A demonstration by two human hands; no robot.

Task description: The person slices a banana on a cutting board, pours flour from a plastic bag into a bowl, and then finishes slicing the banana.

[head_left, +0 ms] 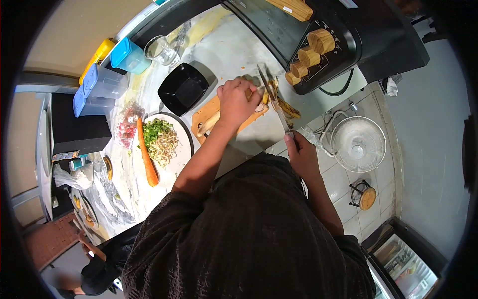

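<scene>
My left hand (236, 102) is closed over the wooden cutting board (250, 122), its curled fingers around what looks like a banana, mostly hidden by the hand. A pale peeled banana (209, 123) lies on the board beside my left forearm. The handle of a long knife (277, 105) is in my right hand (302, 155), and its blade points away from me, just right of my left fingers. Yellow and dark banana peels (288, 108) lie by the blade, with pale bits (261, 107) close to the fingertips.
Left of the board are a black square bowl (182, 89) and a plate (185, 152) with chopped greens, sprouts and a carrot (147, 154). Beyond stand a glass (162, 50) and plastic containers (130, 56). An oven (318, 55) stands far right. Another person (94, 271) is at lower left.
</scene>
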